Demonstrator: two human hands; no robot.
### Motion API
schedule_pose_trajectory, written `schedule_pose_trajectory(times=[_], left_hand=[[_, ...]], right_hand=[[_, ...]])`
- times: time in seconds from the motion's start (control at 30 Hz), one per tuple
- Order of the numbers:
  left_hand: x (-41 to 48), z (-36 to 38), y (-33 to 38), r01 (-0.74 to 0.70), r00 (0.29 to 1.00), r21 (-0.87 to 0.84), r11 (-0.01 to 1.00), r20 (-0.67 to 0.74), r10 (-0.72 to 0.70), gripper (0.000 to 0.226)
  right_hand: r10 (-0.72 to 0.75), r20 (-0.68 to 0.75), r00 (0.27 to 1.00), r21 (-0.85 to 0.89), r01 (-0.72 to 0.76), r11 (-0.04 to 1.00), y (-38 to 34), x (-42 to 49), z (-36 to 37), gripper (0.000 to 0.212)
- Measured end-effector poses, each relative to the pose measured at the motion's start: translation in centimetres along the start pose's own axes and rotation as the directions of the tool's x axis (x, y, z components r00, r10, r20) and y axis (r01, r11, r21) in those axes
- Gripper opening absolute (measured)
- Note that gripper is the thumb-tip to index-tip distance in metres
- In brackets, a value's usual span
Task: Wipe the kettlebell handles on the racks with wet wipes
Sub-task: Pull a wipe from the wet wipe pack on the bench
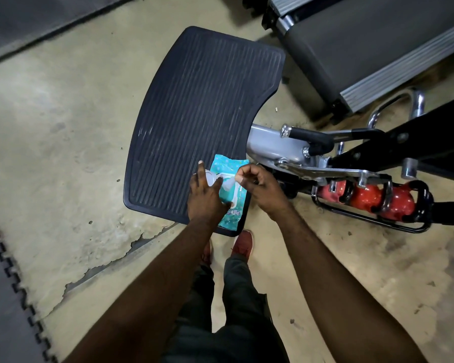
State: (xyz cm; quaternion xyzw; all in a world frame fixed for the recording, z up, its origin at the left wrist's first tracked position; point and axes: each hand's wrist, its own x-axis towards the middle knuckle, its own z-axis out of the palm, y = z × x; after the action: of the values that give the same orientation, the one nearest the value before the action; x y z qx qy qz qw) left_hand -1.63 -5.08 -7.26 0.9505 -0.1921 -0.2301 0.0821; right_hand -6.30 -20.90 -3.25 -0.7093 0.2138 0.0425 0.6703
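Note:
A turquoise pack of wet wipes lies on the near right corner of a black ribbed platform. My left hand presses down on the pack, its fingers spread beside the open white lid. My right hand pinches a white wipe at the pack's opening between thumb and forefinger. Three red kettlebells with black handles sit in a low black rack on the floor to the right, apart from both hands.
A machine's grey frame and black arms rise between the platform and the kettlebell rack. A treadmill deck lies at the top right. Dark rubber floor tiles border the worn concrete floor on the left. My feet stand just behind the platform.

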Motion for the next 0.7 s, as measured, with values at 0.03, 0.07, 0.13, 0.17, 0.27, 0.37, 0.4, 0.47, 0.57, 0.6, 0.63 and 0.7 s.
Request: schedule_pose_trajectory(times=[0.03, 0.07, 0.13, 0.17, 0.27, 0.37, 0.4, 0.47, 0.57, 0.6, 0.63, 0.7], left_hand=[[0.0, 0.0, 0.0, -0.001, 1.000, 0.000, 1.000, 0.008, 0.001, 0.081], [0.0, -0.1, 0.0, -0.005, 1.000, -0.004, 1.000, 0.010, 0.005, 0.080], [-0.1, -0.5, -0.1, -0.025, 1.000, -0.029, 0.999, 0.010, 0.025, 0.077], [-0.2, -0.8, -0.2, -0.045, 0.999, -0.043, 0.998, 0.014, 0.045, 0.075], [-0.6, -2.1, -0.3, -0.079, 0.996, -0.092, 0.993, 0.039, 0.083, 0.075], [-1.0, -3.9, -0.4, -0.066, 0.994, -0.136, 0.988, 0.074, 0.077, 0.080], [-1.0, -4.6, -0.2, -0.056, 0.995, -0.139, 0.989, 0.075, 0.067, 0.080], [-1.0, -6.2, 0.1, -0.036, 0.998, -0.158, 0.987, 0.046, 0.043, 0.077], [-1.1, -9.1, 0.6, -0.054, 0.999, -0.348, 0.936, -0.010, 0.054, 0.060], [-1.2, -10.1, 0.7, -0.084, 0.996, -0.441, 0.894, -0.020, 0.083, 0.052], [-1.4, -11.3, 1.0, -0.128, 0.991, -0.520, 0.845, -0.031, 0.131, 0.045], [-2.4, -14.1, 2.1, -0.206, 0.967, -0.637, 0.743, -0.017, 0.254, 0.039]], right_hand=[[-0.005, 0.003, 1.000, 0.037, 0.005, 0.999, -0.8, -0.3, -0.2, 0.004], [-0.013, 0.006, 1.000, 0.069, 0.013, 0.998, -1.5, -0.6, -0.4, 0.005], [-0.032, -0.002, 0.999, 0.096, 0.032, 0.995, -3.1, -1.3, -1.0, 0.005], [-0.039, -0.013, 0.999, 0.099, 0.040, 0.994, -4.1, -1.7, -1.3, 0.003], [-0.067, -0.081, 0.994, 0.123, 0.077, 0.989, -6.6, -3.0, -2.2, 0.007], [-0.081, -0.169, 0.982, 0.168, 0.109, 0.980, -8.7, -3.9, -2.6, 0.013], [-0.081, -0.187, 0.979, 0.183, 0.116, 0.976, -9.3, -4.2, -2.7, 0.015], [-0.069, -0.222, 0.972, 0.182, 0.111, 0.977, -10.1, -4.6, -2.6, 0.017], [-0.051, -0.309, 0.950, 0.156, 0.103, 0.982, -11.5, -5.9, -2.7, 0.016], [-0.039, -0.334, 0.942, 0.157, 0.097, 0.983, -11.8, -6.2, -2.8, 0.013], [-0.031, -0.356, 0.934, 0.163, 0.095, 0.982, -12.2, -6.7, -3.0, 0.010], [-0.023, -0.383, 0.923, 0.173, 0.096, 0.980, -13.1, -7.8, -3.4, 0.005]])
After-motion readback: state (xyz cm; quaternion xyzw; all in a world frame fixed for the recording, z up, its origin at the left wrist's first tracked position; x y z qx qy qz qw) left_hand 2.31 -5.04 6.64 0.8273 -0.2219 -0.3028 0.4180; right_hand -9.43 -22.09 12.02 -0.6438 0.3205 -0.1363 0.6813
